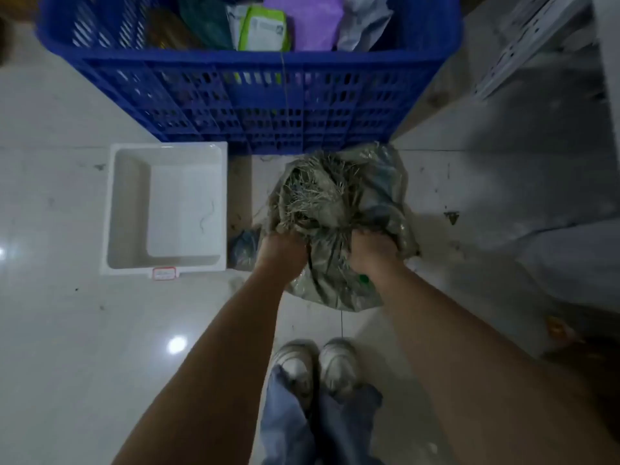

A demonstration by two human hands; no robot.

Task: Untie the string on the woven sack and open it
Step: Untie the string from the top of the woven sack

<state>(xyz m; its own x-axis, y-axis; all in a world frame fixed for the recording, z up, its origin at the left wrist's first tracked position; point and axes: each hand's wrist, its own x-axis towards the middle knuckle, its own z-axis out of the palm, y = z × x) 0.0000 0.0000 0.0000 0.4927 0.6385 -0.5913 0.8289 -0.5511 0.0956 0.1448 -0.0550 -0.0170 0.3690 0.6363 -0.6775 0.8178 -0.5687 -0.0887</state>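
Our left hand (283,246) and right hand (370,251) are both clenched in the near edge of the woven sack (339,209), each gripping a bunch of its cloth, with a fold of fabric between them. We judge the sack soft and limp: it creases and bunches wherever we grip, so it should give no resistance but also will not hold its mouth apart unless we keep hold of it. The frayed rim looks rough enough not to slip. The best hold seems to be the rim itself, one hand on each side, pulling apart. How heavy it is we cannot tell.

The sack sits on the tiled floor (67,313), just ahead of our shoes (317,364), touching or nearly touching the blue crate (255,105) behind it, with a white tub (167,209) just to the left. It is dull grey-green, worn and crumpled, with loose pale fibres sticking out around the mouth, which already gapes a little. We cannot make out a tied string on it.
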